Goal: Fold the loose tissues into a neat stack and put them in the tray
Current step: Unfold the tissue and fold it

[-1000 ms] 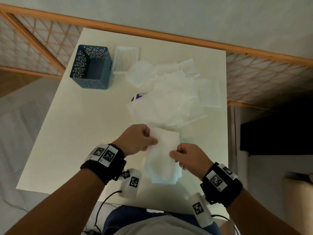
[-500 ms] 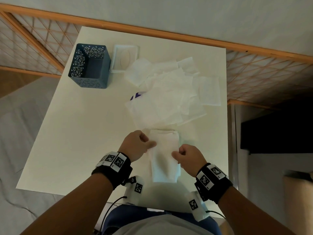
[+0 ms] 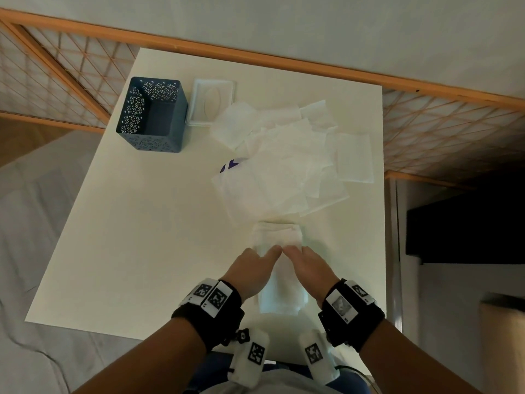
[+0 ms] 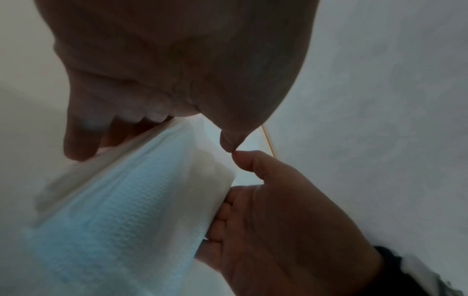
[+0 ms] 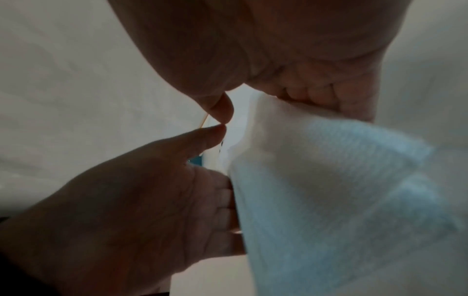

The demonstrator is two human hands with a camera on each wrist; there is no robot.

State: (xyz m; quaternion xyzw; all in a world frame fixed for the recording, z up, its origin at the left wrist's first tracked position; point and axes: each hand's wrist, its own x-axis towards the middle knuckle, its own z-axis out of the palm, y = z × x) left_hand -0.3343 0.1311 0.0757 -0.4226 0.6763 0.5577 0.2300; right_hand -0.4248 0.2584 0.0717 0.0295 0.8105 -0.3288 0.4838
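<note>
- The folded stack lies on the counter squeezed between my two hands, its far end poking out past my fingertips and its near end showing between my wrists.
- My left hand has its fingers curled against the stack's left edge, thumb stretched over the top; I hold it that way, I judge, to square the layers.
- My right hand mirrors it, fingers curled against the right edge; the wrist views show the two thumb tips touching above the paper.
- Just beyond my fingertips lies the heap of loose tissues, overlapping untidily, so I judge most of the folding remains.
- A purple scrap peeks from under the heap's left side; what it is I cannot tell.
- Farther out, left of my left hand, stands the blue perforated tray, nothing visible inside, a white lid just beside it.
</note>
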